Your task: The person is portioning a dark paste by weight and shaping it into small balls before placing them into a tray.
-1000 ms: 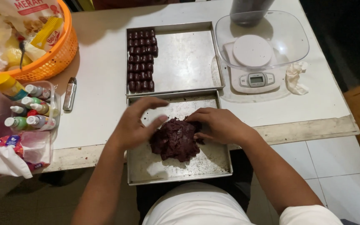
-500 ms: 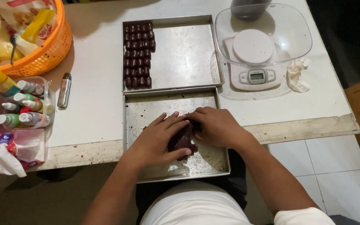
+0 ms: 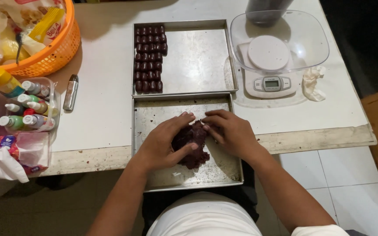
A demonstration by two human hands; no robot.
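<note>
I see my left hand [image 3: 162, 142] and right hand [image 3: 230, 131] cupped, fingers grasping the dark brown dough lump [image 3: 192, 142] between them in a metal tray [image 3: 154, 113].

Hands [image 3: 197, 137] closed tighter around dough lump [image 3: 192, 144], seemingly more compact

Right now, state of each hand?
Left hand: closed around the dark dough lump, gripping it.
Right hand: fingers pinching the same lump's top edge.
</note>
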